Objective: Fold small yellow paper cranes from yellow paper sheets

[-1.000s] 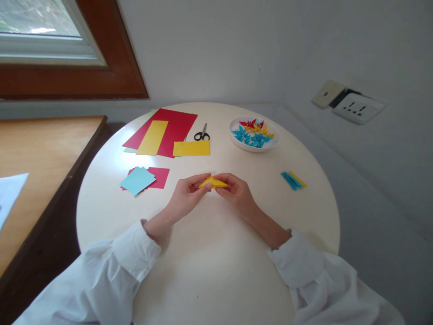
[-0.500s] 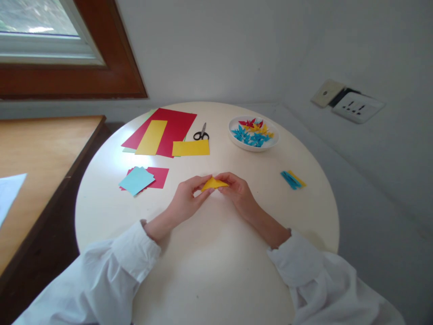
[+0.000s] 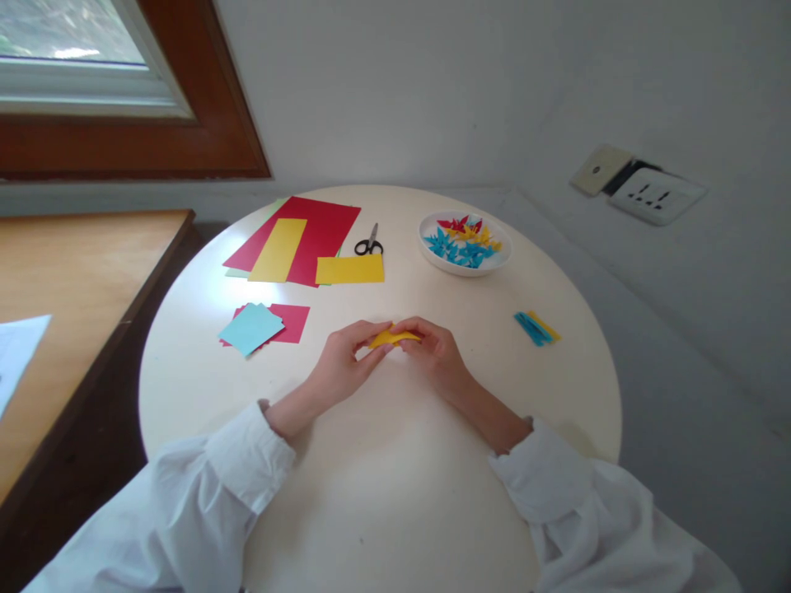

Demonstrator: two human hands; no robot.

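1. Gripped from both sides, a yellow folded paper (image 3: 395,338) is being observed, in the head view, near the middle of the round white table (image 3: 389,494).
2. Its left end is being pinched between the thumb and fingers of the left hand (image 3: 339,356); the digits are being kept closed on the paper.
3. Its right end is being clamped likewise by the right hand (image 3: 433,350). The two sets of fingertips are being held close beside each other, and part of the paper is being hidden by them.
4. Whether the tabletop is being touched by the paper cannot be told.
5. Left of the left hand, light-blue squares (image 3: 250,329) are being supported on red squares (image 3: 295,323).
6. Farther back, a large red sheet (image 3: 325,226) is being partly covered by a yellow strip (image 3: 278,250); its near corner is being overlapped by a yellow rectangle (image 3: 349,269).
7. Scissors (image 3: 372,235) are being noted just behind that rectangle, blades pointing away.
8. At back right, folded blue, yellow and red shapes (image 3: 466,254) are being contained in a white dish (image 3: 445,266).
9. Right of the right hand, narrow blue and yellow strips (image 3: 532,329) are being seen lying together.
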